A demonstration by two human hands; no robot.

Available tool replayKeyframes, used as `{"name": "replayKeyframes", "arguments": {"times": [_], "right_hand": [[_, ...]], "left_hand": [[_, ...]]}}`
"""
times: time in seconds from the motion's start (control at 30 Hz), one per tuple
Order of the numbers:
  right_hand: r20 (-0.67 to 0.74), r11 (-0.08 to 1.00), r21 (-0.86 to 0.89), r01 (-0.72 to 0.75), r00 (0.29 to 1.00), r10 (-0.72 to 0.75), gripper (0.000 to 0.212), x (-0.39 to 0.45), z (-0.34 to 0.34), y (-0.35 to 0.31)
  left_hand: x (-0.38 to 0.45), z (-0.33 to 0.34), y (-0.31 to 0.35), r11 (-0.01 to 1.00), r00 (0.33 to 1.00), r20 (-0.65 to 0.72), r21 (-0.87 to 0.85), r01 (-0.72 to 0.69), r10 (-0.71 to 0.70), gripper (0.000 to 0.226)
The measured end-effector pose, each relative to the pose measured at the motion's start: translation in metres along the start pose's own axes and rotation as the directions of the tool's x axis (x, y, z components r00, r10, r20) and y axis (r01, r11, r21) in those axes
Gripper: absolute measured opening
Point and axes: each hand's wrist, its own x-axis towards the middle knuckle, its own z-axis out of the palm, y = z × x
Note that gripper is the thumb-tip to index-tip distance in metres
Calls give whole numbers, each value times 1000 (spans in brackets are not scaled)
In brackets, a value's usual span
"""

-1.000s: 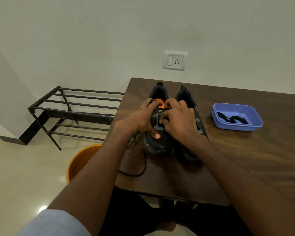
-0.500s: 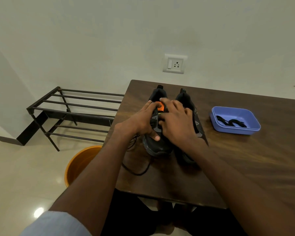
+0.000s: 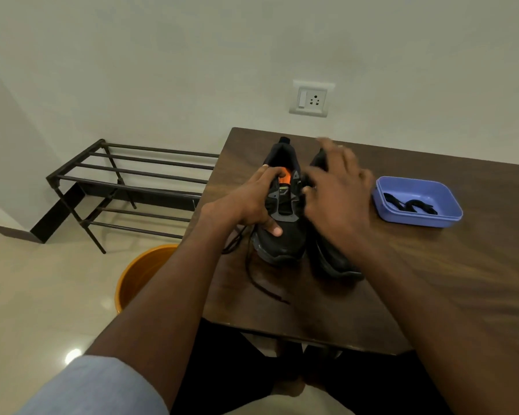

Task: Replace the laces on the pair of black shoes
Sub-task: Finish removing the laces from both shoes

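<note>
Two black shoes stand side by side on the brown table (image 3: 432, 280), toes toward me. My left hand (image 3: 246, 205) grips the left shoe (image 3: 285, 238), fingers hooked in by the orange tongue and thumb on the toe. My right hand (image 3: 336, 202) is blurred above the right shoe (image 3: 333, 262); its outer fingers are spread, and thumb and forefinger seem to pinch a strand of the old lace at the left shoe's eyelets. A loose end of that black lace (image 3: 252, 277) trails over the table in front. Spare black laces (image 3: 411, 205) lie in a blue tray (image 3: 450, 218).
An orange bucket (image 3: 141, 271) stands on the floor under the table's left front corner. A dark metal shoe rack (image 3: 132, 187) sits against the wall to the left. A wall socket (image 3: 310, 98) is behind the table.
My right hand has lifted off the left shoe's laces and swung right and up, fingers spreading. The loose lace end on the table has grown longer. The left hand keeps its hold.
</note>
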Motion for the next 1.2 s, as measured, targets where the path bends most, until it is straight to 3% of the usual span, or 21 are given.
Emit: {"name": "replayKeyframes", "arguments": {"times": [0.07,0.13,0.2,0.27,0.33,0.4,0.5,0.57,0.67,0.77,0.87,0.97,1.07,1.13,1.2], "right_hand": [[151,997,-16,82,985,-78,27,2,16,-15],[214,995,-1,98,972,-96,22,0,29,-21],[135,998,59,26,990,-34,15,-3,29,-17],[-25,965,211,-157,986,166,14,1,13,-9],[-113,862,374,-342,906,408,14,8,-11,1],[-148,846,352,-400,869,472,11,9,-25,13],[-94,956,66,-285,952,291,27,-1,-22,19],[-36,996,4,-92,995,92,36,-2,-9,9],[113,995,-21,93,989,-90,29,1,11,-14],[212,997,10,76,974,-76,25,-2,31,-20],[42,976,204,-71,997,64,14,-4,27,-13],[-90,821,455,-344,900,427,16,4,5,-3],[-39,541,707,-456,739,673,16,10,-5,13],[87,274,878,-392,695,714,17,11,-6,16],[289,24,923,-383,735,613,21,9,-6,9]], "left_hand": [[0,0,-1,1000,1000,4,1,-2,2,135],[-1,0,-1,1000,1000,-2,0,2,-2,136],[-1,0,0,1000,1000,-4,-8,0,0,133],[-1,0,1,1000,1000,-3,-13,9,-9,129],[0,0,1,1000,1000,-5,-21,12,-12,128],[0,0,1,1000,1000,-5,-27,15,-15,128],[-1,-1,3,999,1000,9,-33,24,-24,127],[-1,-2,4,999,1000,12,-28,20,-19,128],[-3,-1,6,999,1000,14,-28,21,-21,130],[-3,-1,5,1000,1000,10,-19,17,-17,134],[-4,-2,5,999,1000,5,-30,19,-19,127],[-6,-2,4,999,1000,-6,-33,18,-18,123],[-6,-2,4,999,1000,-1,-39,18,-18,124],[-5,-1,5,999,1000,-1,-33,28,-28,125],[-5,-1,7,999,999,0,-27,32,-32,125]]}}
